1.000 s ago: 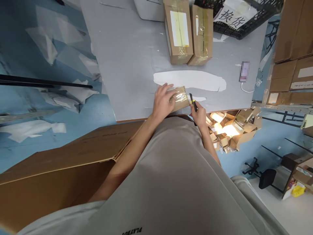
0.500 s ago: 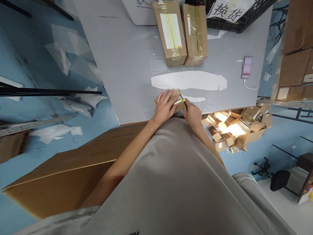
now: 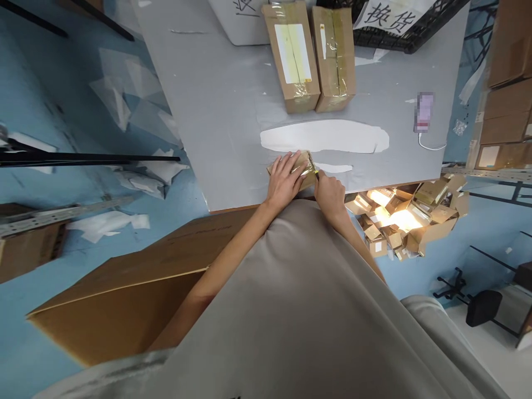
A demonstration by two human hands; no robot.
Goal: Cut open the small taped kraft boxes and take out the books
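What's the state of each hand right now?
Left hand: open, laid flat on the small taped box.
Right hand: closed around a utility knife, tip at the box's edge.

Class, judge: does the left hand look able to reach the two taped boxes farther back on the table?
Probably yes: only bare table and a flat white strip lie between the left hand and the taped boxes.
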